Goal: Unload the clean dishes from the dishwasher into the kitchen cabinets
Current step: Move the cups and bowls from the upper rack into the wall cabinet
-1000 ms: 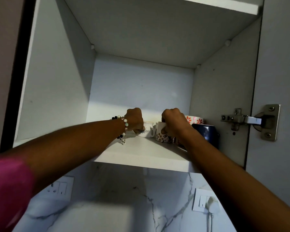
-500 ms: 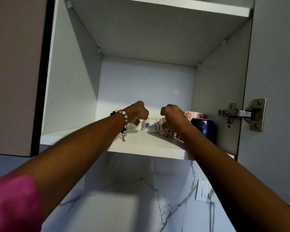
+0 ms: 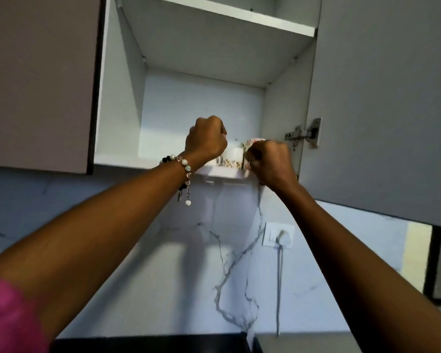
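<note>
An open white wall cabinet fills the upper part of the head view, its grey door swung out to the right on a metal hinge. Below it runs a marble-patterned backsplash with a wall socket and a plugged-in cord. 2 bare arms reach up to the lower shelf, a pink sleeve showing at the bottom left. The left hand, a beaded bracelet on its wrist, hangs in a fist above the shelf's front edge; whether it grips anything cannot be told, as its fingers face away. The right hand is likewise clenched at the shelf's right front, and what it holds, if anything, is hidden. Between the 2 hands a white floral mug stands on the shelf near its front edge, with a second patterned cup just behind it.
</note>
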